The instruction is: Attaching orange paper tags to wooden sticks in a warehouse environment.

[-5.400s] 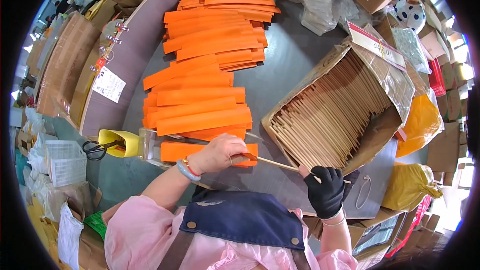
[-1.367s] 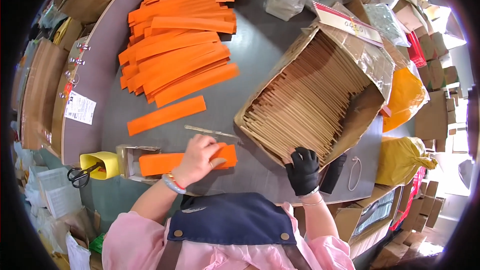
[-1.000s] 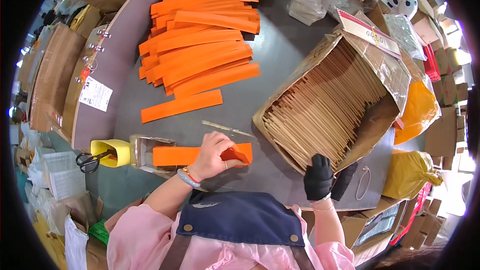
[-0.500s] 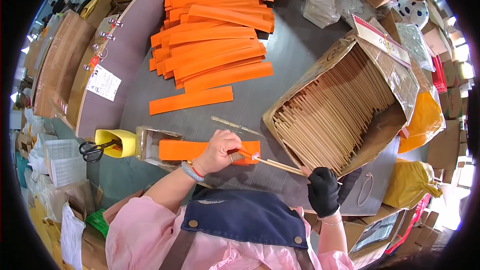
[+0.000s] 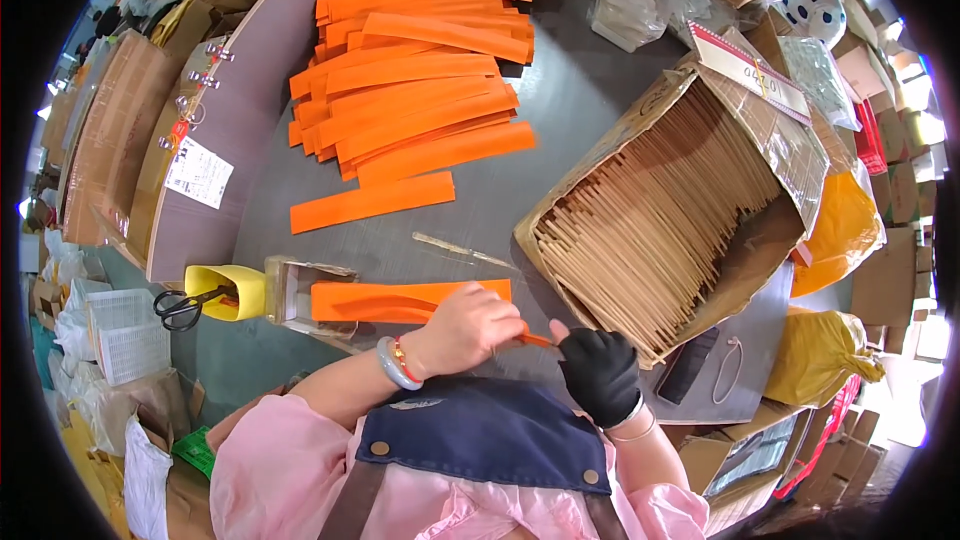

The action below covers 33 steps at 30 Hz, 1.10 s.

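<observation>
My bare left hand [image 5: 468, 325], with bracelets at the wrist, is closed on a narrow, rolled-looking orange strip [image 5: 536, 340] just above the apron. The strip's other end runs to my right hand [image 5: 603, 372], which wears a black fingerless glove and has its fingers curled in around that end. Whether a wooden stick lies inside the roll is hidden by the hands. Behind my left hand, flat orange strips [image 5: 365, 302] lie at the table's near edge. Right of the hands a tilted cardboard box [image 5: 527, 240] holds many thin wooden sticks [image 5: 640, 235].
A large pile of orange strips [image 5: 420, 70] covers the far left of the grey table [image 5: 560, 130]. At the left edge are a yellow holder [image 5: 245, 290] and black-handled scissors [image 5: 180, 308]. A dark phone-like slab [image 5: 690, 365] and a looped cord [image 5: 733, 370] lie near the box.
My right hand has come left and close to my left hand. The two sticks that showed between the hands are out of sight. My left hand has shifted slightly right and down.
</observation>
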{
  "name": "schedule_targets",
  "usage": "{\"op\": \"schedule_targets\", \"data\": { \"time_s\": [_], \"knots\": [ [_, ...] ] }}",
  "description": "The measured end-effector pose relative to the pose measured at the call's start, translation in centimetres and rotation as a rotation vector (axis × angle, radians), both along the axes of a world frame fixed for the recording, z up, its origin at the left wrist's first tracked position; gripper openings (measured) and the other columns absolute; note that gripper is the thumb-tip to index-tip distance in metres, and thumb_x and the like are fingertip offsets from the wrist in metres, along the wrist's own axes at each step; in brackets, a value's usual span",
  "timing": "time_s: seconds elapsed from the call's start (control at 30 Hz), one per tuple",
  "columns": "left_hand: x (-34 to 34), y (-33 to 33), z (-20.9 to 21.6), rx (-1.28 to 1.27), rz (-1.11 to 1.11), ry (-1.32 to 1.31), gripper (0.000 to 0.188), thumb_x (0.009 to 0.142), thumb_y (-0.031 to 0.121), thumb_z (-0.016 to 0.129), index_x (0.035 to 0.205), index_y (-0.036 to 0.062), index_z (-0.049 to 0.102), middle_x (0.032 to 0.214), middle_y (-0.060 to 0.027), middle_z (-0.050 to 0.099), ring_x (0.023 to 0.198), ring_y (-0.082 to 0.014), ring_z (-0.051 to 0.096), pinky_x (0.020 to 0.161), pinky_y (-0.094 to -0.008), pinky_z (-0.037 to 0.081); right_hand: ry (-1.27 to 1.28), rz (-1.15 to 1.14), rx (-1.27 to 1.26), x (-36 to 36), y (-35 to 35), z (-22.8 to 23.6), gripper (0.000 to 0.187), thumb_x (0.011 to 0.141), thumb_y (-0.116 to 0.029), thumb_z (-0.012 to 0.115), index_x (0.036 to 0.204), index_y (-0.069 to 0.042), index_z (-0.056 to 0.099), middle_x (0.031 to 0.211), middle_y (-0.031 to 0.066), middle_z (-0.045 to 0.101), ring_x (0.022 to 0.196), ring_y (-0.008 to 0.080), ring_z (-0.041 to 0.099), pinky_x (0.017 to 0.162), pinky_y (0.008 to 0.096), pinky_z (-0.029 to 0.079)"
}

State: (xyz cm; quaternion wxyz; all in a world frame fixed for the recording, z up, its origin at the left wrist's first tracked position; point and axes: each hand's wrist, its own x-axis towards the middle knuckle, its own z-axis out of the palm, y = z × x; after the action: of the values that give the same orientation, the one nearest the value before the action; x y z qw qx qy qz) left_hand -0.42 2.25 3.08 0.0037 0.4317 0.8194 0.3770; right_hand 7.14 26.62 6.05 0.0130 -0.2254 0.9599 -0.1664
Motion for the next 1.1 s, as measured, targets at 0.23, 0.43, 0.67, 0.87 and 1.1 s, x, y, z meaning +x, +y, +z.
{"op": "schedule_targets", "data": {
  "time_s": [0.23,0.43,0.67,0.87,1.1],
  "knots": [
    [0.4,2.5,1.1,-0.107,-0.126,0.122,0.014,0.078,0.017,0.068,0.092,0.0117,0.068,0.09,-0.0024,0.063,0.082,-0.0221,0.06,0.074,-0.0381,0.047,-0.127,-0.105,-0.775,-0.3,-3.0,-0.6,0.067,0.097,-0.021,0.059,0.152,0.003,0.029,0.151,0.0295,0.037,0.142,0.0385,0.037,0.115,0.0394,0.03],
    [-2.4,-2.4,-0.8,-0.182,0.29,0.065,0.037,0.074,0.022,0.079,0.108,0.0097,0.071,0.1,-0.0054,0.06,0.097,-0.0263,0.054,0.084,-0.0406,0.045,0.184,-0.431,-0.05,-0.2,4.3,-4.4,0.037,0.077,-0.017,0.076,0.11,-0.006,0.064,0.102,0.013,0.061,0.094,0.035,0.057,0.081,0.0456,0.046],
    [-0.4,-2.8,-4.6,0.014,0.354,-0.122,0.041,0.068,0.025,0.087,0.102,0.0092,0.071,0.096,-0.0045,0.061,0.09,-0.0258,0.055,0.081,-0.0384,0.044,0.116,-0.413,0.149,0.5,4.4,-6.2,0.016,0.082,-0.014,0.067,0.097,-0.008,0.062,0.093,0.0133,0.059,0.09,0.037,0.055,0.077,0.0478,0.045],
    [-0.6,-2.7,-3.8,0.05,0.332,-0.089,0.038,0.065,0.027,0.089,0.089,0.0088,0.066,0.088,-0.0014,0.06,0.086,-0.0234,0.055,0.078,-0.036,0.039,0.036,-0.545,0.012,0.5,4.6,-5.8,0.013,0.084,-0.007,0.062,0.096,-0.006,0.057,0.09,0.0177,0.058,0.087,0.0404,0.055,0.074,0.051,0.044],
    [-0.6,-3.7,-4.7,0.081,0.23,-0.261,0.024,0.071,0.023,0.084,0.084,0.0132,0.067,0.084,0.0017,0.059,0.081,-0.0195,0.055,0.079,-0.034,0.036,-0.053,-0.288,-0.151,1.0,4.2,0.0,0.034,0.082,0.0,0.063,0.115,-0.009,0.066,0.089,0.0165,0.061,0.082,0.0379,0.06,0.07,0.0456,0.048]
  ]
}}
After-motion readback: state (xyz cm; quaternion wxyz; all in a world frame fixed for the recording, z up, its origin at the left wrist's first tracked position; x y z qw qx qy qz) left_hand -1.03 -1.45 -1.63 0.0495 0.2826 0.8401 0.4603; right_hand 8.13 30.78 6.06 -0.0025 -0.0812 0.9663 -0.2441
